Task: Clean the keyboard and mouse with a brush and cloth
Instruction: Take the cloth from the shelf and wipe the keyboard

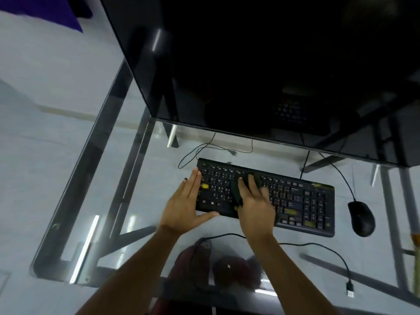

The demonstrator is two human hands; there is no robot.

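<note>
A black keyboard (302,201) lies across the glass desk, with a black mouse (361,218) to its right. My left hand (186,203) rests flat against the keyboard's left end, fingers straight and thumb under the front edge. My right hand (255,202) presses a dark cloth (236,192) onto the keys in the keyboard's left-middle area. The cloth is mostly hidden under my palm. I see no brush.
A large dark monitor (272,64) hangs over the back of the glass desk (136,178). A loose cable with a USB plug (350,292) trails across the desk's near right. Thin cables (204,146) lie behind the keyboard. Reddish slippers (227,269) show through the glass below.
</note>
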